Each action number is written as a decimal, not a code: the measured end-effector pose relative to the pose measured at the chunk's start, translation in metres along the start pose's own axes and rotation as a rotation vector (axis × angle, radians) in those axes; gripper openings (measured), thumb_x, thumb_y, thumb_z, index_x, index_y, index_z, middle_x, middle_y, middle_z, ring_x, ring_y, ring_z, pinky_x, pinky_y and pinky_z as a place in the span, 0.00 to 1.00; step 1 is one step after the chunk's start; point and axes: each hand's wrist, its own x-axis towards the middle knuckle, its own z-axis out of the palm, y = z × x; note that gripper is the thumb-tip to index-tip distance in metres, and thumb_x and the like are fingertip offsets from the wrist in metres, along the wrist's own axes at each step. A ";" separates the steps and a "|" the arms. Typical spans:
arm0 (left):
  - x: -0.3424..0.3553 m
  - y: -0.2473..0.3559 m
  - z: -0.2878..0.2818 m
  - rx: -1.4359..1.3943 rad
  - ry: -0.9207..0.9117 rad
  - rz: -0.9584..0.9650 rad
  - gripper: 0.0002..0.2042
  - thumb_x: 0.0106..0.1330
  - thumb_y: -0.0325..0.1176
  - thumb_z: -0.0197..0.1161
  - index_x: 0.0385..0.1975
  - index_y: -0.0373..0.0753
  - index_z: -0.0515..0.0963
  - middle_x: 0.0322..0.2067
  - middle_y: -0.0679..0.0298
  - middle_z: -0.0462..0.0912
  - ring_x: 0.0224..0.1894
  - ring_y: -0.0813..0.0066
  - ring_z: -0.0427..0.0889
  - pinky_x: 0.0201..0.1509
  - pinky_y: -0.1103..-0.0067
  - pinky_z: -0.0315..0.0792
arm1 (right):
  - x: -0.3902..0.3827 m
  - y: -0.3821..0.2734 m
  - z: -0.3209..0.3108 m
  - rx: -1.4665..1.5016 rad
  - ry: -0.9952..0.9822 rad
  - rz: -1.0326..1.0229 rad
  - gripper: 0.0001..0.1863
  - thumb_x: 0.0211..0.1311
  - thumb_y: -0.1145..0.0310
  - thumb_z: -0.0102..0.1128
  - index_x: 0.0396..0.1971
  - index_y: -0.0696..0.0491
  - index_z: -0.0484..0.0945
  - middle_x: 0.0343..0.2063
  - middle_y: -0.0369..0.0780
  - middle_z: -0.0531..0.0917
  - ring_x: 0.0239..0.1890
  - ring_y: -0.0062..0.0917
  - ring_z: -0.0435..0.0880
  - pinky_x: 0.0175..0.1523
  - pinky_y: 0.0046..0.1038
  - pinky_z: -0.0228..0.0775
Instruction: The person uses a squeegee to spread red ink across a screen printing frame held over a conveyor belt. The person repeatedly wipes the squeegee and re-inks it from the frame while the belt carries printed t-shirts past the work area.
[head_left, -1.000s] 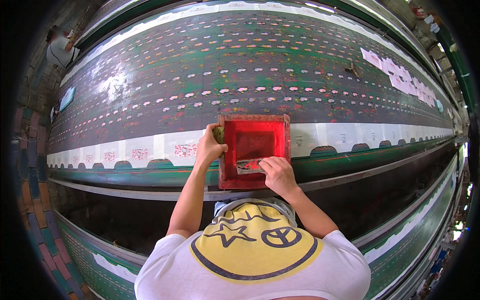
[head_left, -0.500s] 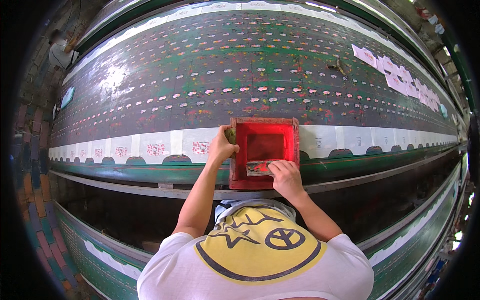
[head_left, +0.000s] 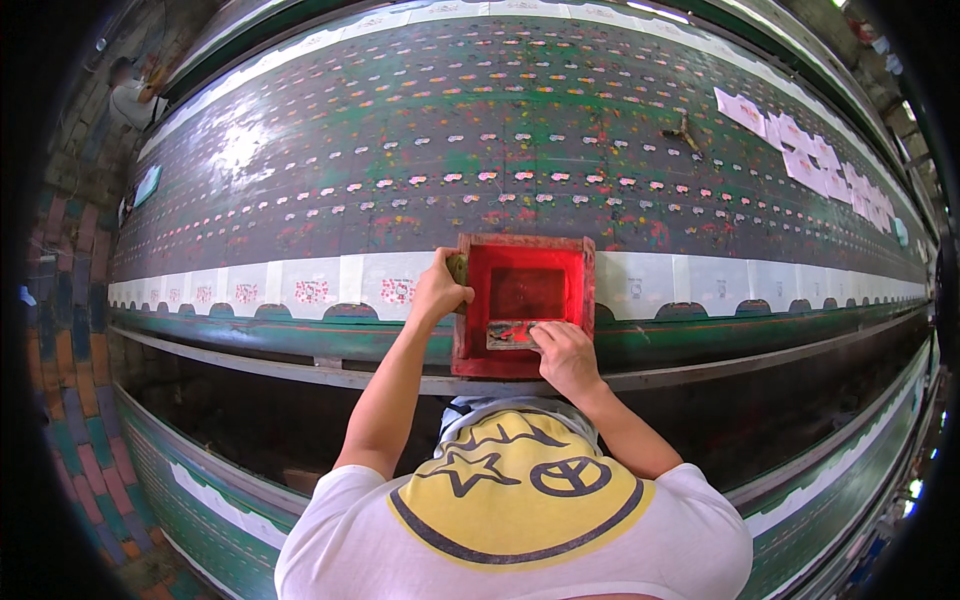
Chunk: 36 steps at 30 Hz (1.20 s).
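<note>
A red-stained wooden screen printing frame [head_left: 587,285] lies over the near row of white cloth pieces [head_left: 297,283], some bearing a red print. Its mesh [head_left: 527,292] shows dark red inside. My left hand [head_left: 438,292] is closed round the frame's left side, at a yellowish-green block [head_left: 457,268]. Inside the frame, at the end of the mesh nearest me, lies a flat ink-smeared squeegee [head_left: 507,336]. My right hand [head_left: 567,356] pinches its right end. Whatever cloth is under the frame is hidden.
A long dark green printing table [head_left: 400,225] stretches across, dotted with rows of small colourful prints. Pale pink cloth pieces [head_left: 808,168] lie at the far right, near a stick-like object [head_left: 683,133]. A metal rail [head_left: 680,378] runs along the near edge. Another person [head_left: 130,97] is at far left.
The view has shifted slightly, with the table's far parts sliding a little to the right. My hands keep their grips, and the squeegee stays at the near end of the frame.
</note>
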 end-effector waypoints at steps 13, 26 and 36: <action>0.000 -0.005 -0.001 0.007 -0.013 0.017 0.42 0.43 0.35 0.78 0.66 0.44 0.73 0.47 0.43 0.90 0.53 0.40 0.88 0.58 0.59 0.82 | 0.004 0.010 0.013 -0.148 0.077 -0.120 0.12 0.55 0.77 0.61 0.40 0.55 0.83 0.42 0.41 0.87 0.47 0.35 0.87 0.54 0.38 0.78; 0.003 -0.007 0.002 0.011 -0.056 0.059 0.42 0.46 0.35 0.78 0.68 0.44 0.70 0.46 0.41 0.89 0.52 0.37 0.88 0.57 0.56 0.81 | 0.098 0.055 0.015 -0.057 -0.010 0.032 0.06 0.58 0.74 0.68 0.36 0.54 0.84 0.38 0.42 0.88 0.43 0.42 0.88 0.50 0.43 0.79; 0.003 -0.013 0.006 0.026 -0.007 0.080 0.43 0.45 0.36 0.78 0.68 0.47 0.70 0.46 0.43 0.90 0.52 0.38 0.88 0.58 0.56 0.81 | -0.005 -0.002 -0.001 -0.065 0.001 -0.056 0.10 0.56 0.76 0.62 0.39 0.54 0.83 0.41 0.41 0.89 0.46 0.37 0.89 0.53 0.39 0.80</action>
